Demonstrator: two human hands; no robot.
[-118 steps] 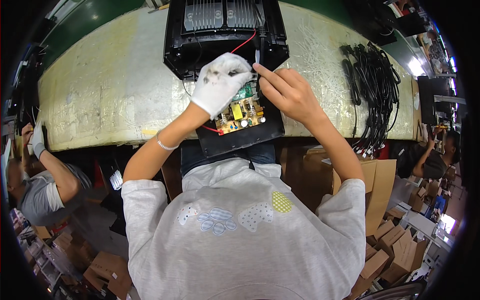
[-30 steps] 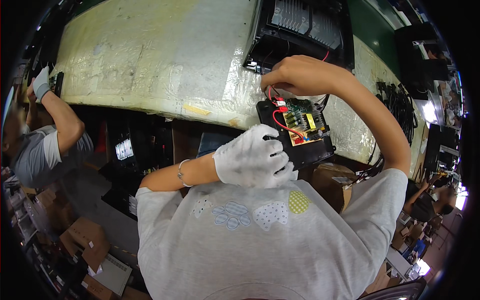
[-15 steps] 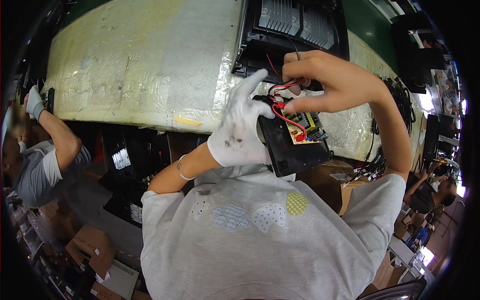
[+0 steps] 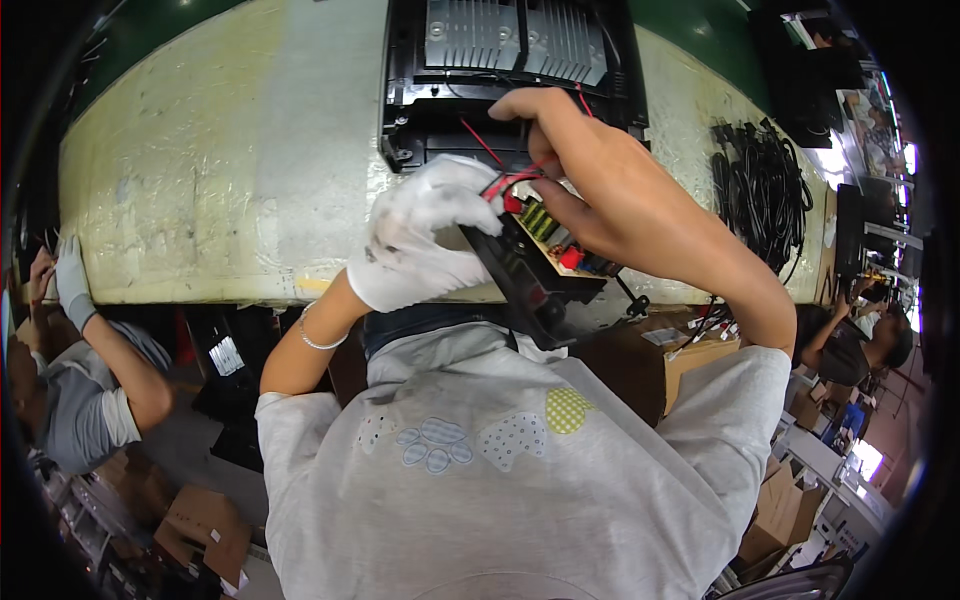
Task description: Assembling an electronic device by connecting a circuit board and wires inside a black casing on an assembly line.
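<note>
My left hand [image 4: 425,235], in a smudged white glove, is closed at the upper corner of a black plastic panel [image 4: 540,310]. That panel is tilted in front of my chest and carries a small circuit board [image 4: 545,235] with yellow, red and dark parts. Red and black wires [image 4: 515,180] run between my two hands, close to the left fingertips. My bare right hand [image 4: 600,175] is closed on these wires with thumb and fingers; its index finger reaches out beyond them. Beyond both hands lies a black housing [image 4: 430,115] with finned metal heat sinks [image 4: 475,40].
A bundle of black cables [image 4: 760,190] lies on the film-covered table [image 4: 200,190], right of my hands. At the far left, a co-worker's gloved hand [image 4: 72,280] rests at the table edge. Cardboard boxes [image 4: 700,365] stand below the table on the right.
My left fingers have gone from spread to curled in near the wires. The panel is tilted more steeply. My right hand has shifted over the board, and the view has swung to the right.
</note>
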